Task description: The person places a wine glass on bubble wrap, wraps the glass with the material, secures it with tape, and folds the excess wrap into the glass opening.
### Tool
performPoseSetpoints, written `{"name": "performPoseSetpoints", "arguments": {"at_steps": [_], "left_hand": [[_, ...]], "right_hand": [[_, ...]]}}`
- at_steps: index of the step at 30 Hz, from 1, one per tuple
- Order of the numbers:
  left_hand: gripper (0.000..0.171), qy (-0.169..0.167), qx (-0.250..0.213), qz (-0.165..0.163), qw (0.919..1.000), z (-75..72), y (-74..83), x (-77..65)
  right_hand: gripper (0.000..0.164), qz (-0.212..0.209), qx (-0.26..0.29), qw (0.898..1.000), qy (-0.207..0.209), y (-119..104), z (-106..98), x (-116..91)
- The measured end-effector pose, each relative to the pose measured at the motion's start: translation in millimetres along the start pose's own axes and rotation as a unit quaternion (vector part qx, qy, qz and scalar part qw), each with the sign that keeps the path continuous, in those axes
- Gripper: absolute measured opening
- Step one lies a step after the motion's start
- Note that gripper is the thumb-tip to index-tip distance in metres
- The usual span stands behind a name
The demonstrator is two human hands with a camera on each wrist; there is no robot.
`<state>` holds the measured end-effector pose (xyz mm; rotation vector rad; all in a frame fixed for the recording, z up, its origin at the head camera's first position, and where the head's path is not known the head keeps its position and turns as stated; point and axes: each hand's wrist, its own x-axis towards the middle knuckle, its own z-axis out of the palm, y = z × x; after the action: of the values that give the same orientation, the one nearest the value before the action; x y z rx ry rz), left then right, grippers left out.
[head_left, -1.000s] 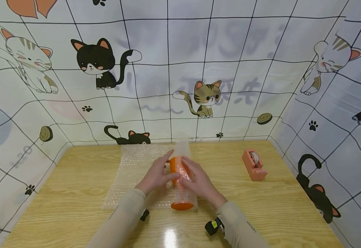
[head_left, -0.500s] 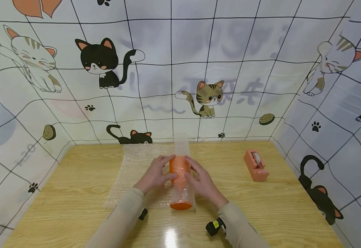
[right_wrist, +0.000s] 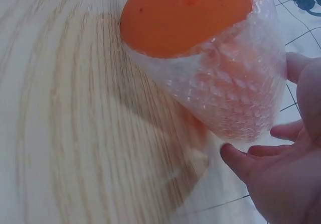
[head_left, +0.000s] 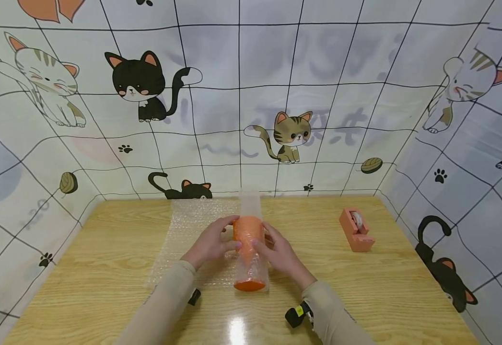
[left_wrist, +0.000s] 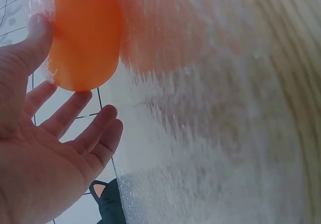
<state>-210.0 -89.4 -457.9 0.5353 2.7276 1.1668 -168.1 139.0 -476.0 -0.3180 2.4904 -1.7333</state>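
An orange object (head_left: 248,230) with a round flat end (right_wrist: 188,18) lies on the table, partly wrapped in bubble wrap (right_wrist: 235,88). Its shape narrows in the middle under the clear layer. A flat sheet of bubble wrap (head_left: 194,225) stretches out to its left. My left hand (left_wrist: 55,128) is at the roll's left side, thumb against the wrap and fingers loosely spread by the orange surface. On the other side, my right hand (head_left: 278,251) rests its thumb on the wrapped roll, with loosely bent fingers along the side.
A pink tape dispenser (head_left: 356,230) holding a roll of tape stands at the right on the wooden table (head_left: 320,297). A cat-patterned cloth (head_left: 216,110) surrounds the table at the back and sides. A wrist camera (head_left: 298,314) sits under my right sleeve.
The roll has shifted slightly left and turned, and wrap now covers more of its upper face. My left hand has moved a little left with it; the right thumb stays on the roll.
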Motion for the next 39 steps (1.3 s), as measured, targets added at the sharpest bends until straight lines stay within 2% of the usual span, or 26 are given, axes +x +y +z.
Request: {"name": "performPoseSetpoints", "arguments": {"at_steps": [4, 13, 23, 29, 39], "left_hand": [[0.076, -0.003, -0.011, -0.017, 0.9998, -0.3, -3.2, -1.8], [0.077, -0.016, -0.018, -0.011, 0.9997, 2.5, -8.7, -1.0], [0.076, -0.026, -0.037, -0.01, 0.9989, 5.5, -1.4, -1.5], [0.072, -0.032, -0.053, -0.01, 0.998, 6.4, -0.2, -1.2], [0.067, -0.041, -0.048, -0.015, 0.9979, 5.3, -7.1, -0.4]], "right_hand": [[0.071, 0.022, 0.002, 1.0, -0.009, -0.7, 1.6, 0.0], [0.068, 0.017, 0.011, 1.0, 0.001, -0.6, 1.1, -1.3], [0.057, 0.006, 0.008, 0.999, 0.031, 0.8, -4.8, -2.7], [0.058, 0.014, 0.02, 0.999, 0.031, -3.4, -7.5, -5.3], [0.063, -0.006, -0.027, 0.999, 0.033, 0.9, -2.9, -1.5]]}}
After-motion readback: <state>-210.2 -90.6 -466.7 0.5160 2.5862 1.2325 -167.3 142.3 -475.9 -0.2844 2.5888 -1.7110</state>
